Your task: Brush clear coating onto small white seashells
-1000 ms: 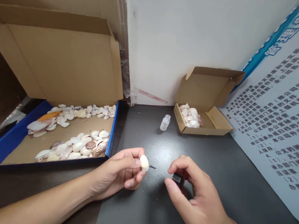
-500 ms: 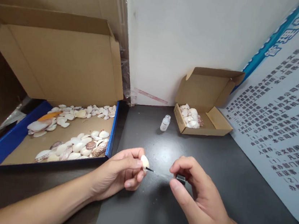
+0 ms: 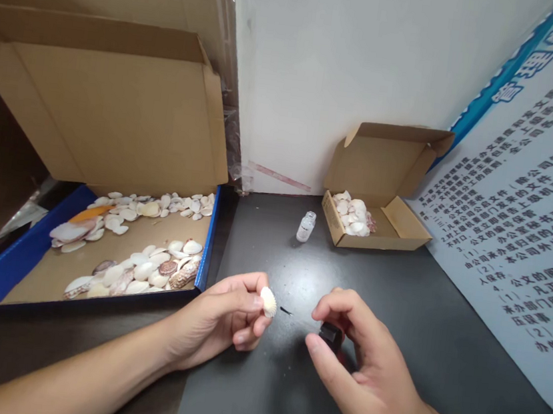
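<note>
Shell (image 3: 269, 302), white & ribbed, is on nr side of bottle (image 3: 305, 227), a bit to its L, pinched btwn thumb & index of L hand (image 3: 217, 320); other L fingers curl loosely below. R hand (image 3: 372, 366), on nr side of bottle & to its R, has black cap (image 3: 330, 335) w/ brush. R thumb & index tips are spread w/ cap btwn them; can't tell which fingers carry the grip. Thin dark brush tip (image 3: 286, 311) points at shell, just beside it, small gap showing; stem is clear & v. hard to make out.

Bottle is small, see-through, open-topped, upright on dark table (image 3: 243, 398); label txt too small to read. R of bottle, nr it: small box (image 3: 382, 245), lid up, white shells (image 3: 354, 213) heaped in its L part. Well L of bottle: big blue-sided box (image 3: 23, 256), lid up too, w/ back row of shells (image 3: 127, 212), orange piece (image 3: 90, 214) at that row's L end & front clump (image 3: 142, 271), mostly white, some brown. Behind bottle: white panel (image 3: 375, 58). Far R of bottle: printed poster (image 3: 534, 198).
</note>
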The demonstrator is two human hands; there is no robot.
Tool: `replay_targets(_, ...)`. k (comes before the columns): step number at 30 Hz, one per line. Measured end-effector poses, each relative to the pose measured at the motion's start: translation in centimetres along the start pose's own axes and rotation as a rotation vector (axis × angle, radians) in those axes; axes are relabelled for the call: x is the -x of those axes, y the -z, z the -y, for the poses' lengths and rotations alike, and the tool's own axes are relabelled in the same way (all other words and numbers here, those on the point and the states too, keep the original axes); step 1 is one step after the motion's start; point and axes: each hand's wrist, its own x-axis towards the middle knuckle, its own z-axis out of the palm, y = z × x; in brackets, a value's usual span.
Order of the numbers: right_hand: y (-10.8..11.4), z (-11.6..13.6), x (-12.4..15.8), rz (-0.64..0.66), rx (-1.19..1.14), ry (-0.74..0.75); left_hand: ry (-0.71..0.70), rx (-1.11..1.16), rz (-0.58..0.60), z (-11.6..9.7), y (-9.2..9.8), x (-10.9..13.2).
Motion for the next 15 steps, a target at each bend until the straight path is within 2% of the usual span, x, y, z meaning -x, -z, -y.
replay_targets(4,0.10,-0.15,0.13,0.011,-0.050,0.043,0.011,-0.011,-0.014,0.06,0.08,-0.01)
replay_targets(15,0.17,-0.02,0.13,0.047,-0.057,-0.003,0.000,-0.009,-0.005,-0.03,-0.01,0.02)
